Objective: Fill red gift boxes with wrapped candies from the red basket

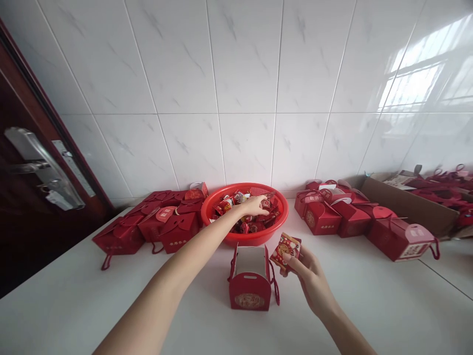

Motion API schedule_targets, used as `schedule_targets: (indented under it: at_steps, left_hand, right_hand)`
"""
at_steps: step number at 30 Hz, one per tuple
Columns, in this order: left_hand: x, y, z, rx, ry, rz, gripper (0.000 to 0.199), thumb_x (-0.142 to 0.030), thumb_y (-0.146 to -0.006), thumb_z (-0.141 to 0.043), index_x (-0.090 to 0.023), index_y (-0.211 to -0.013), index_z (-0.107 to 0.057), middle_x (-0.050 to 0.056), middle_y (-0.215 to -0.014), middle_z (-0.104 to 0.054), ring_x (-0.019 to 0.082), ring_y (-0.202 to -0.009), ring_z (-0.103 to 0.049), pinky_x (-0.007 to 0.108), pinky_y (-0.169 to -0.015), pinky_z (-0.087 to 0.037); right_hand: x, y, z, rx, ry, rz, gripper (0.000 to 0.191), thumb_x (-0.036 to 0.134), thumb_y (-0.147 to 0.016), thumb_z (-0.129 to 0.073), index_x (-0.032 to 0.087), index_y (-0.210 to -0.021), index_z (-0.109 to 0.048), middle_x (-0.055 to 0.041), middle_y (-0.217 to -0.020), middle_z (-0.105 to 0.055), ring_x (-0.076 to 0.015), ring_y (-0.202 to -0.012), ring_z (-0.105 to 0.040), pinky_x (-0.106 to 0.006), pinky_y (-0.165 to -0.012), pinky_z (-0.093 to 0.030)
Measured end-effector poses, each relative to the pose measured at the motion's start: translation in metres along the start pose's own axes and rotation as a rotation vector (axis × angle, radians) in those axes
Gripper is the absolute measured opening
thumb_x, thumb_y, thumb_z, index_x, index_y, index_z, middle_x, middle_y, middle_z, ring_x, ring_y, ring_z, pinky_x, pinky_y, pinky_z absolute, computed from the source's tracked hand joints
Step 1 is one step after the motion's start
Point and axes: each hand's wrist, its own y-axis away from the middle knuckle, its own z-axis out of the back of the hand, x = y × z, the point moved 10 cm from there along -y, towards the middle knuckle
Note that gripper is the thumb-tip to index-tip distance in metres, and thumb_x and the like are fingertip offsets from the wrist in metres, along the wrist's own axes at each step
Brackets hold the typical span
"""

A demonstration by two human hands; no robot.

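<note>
My left hand [255,206] reaches into a round red plastic basket [240,240], over the wrapped sweets [247,227] inside it. Its fingers are stretched out and slightly apart, with no sweet visibly gripped. To the right of the basket, my right hand [308,276] pinches a red-and-gold wrapped sweet packet [287,249] between thumb and fingers. Between my forearms stands a red gift box [250,292] with its top open, its pale inside showing and cord handles hanging at both sides. The packet is held just beside this box's upper right edge.
Closed red gift boxes [180,231] are grouped left of the basket, and more red boxes [323,219] stand to the right. A cardboard carton [410,204] with red folded pieces lies far right. Behind the white table [207,325] is a tiled wall; a door with a metal handle [44,167] is at left.
</note>
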Motion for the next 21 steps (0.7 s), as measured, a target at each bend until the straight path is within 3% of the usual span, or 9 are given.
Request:
schedule_targets:
  at_steps: [5,8,11,14,16,21]
  left_hand:
    - [0.008,0.006,0.002,0.018,0.061,-0.015,0.039,-0.034,-0.08,-0.066,-0.021,-0.117,-0.069,0.007,-0.126,-0.069,0.023,-0.115,-0.062,0.026,-0.093,-0.045]
    - [0.011,0.009,0.002,0.036,0.126,-0.032,0.038,-0.03,-0.071,-0.072,-0.02,-0.108,-0.073,0.007,-0.124,-0.069,0.023,-0.112,-0.063,0.024,-0.089,-0.047]
    - [0.014,0.012,0.003,0.042,0.204,-0.048,0.038,-0.026,-0.064,-0.073,-0.018,-0.101,-0.073,0.006,-0.109,-0.073,0.022,-0.097,-0.067,0.025,-0.079,-0.049]
    - [0.013,0.016,0.008,0.013,0.283,-0.072,0.02,-0.028,-0.07,-0.063,-0.017,-0.084,-0.072,0.003,-0.086,-0.072,0.02,-0.081,-0.066,0.027,-0.073,-0.048]
    - [0.011,0.021,0.014,-0.012,0.337,-0.097,0.018,-0.031,-0.075,-0.056,-0.017,-0.074,-0.068,0.002,-0.082,-0.07,0.019,-0.08,-0.065,0.027,-0.073,-0.047]
    - [0.0,0.04,0.02,-0.031,0.485,-0.14,0.022,-0.033,-0.079,-0.058,-0.017,-0.088,-0.07,0.003,-0.099,-0.072,0.02,-0.096,-0.064,0.029,-0.086,-0.048]
  right_hand:
    - [-0.001,-0.001,-0.002,0.021,0.008,0.005,0.029,0.046,-0.081,-0.072,0.02,-0.093,-0.069,-0.0022,-0.079,-0.063,-0.0149,-0.063,-0.053,-0.031,-0.065,-0.045]
    - [-0.002,-0.002,0.0,0.008,0.001,0.001,0.029,0.046,-0.08,-0.073,0.02,-0.091,-0.068,-0.0023,-0.078,-0.064,-0.0148,-0.063,-0.054,-0.031,-0.064,-0.045]
    - [-0.002,-0.002,0.0,-0.003,0.0,-0.001,0.03,0.047,-0.077,-0.075,0.019,-0.086,-0.067,-0.0027,-0.077,-0.064,-0.0148,-0.062,-0.054,-0.031,-0.062,-0.045]
    - [-0.003,-0.002,0.001,-0.001,-0.001,-0.003,0.029,0.047,-0.078,-0.074,0.019,-0.084,-0.067,-0.0025,-0.076,-0.064,-0.0145,-0.062,-0.054,-0.031,-0.063,-0.045]
    - [-0.004,-0.002,0.001,0.004,-0.001,-0.003,0.028,0.046,-0.079,-0.074,0.02,-0.084,-0.067,-0.0025,-0.077,-0.064,-0.0143,-0.062,-0.054,-0.031,-0.063,-0.045]
    - [-0.004,-0.004,0.002,-0.016,-0.01,0.002,0.03,0.047,-0.078,-0.074,0.019,-0.087,-0.068,-0.0037,-0.078,-0.066,-0.0157,-0.064,-0.056,-0.031,-0.06,-0.046]
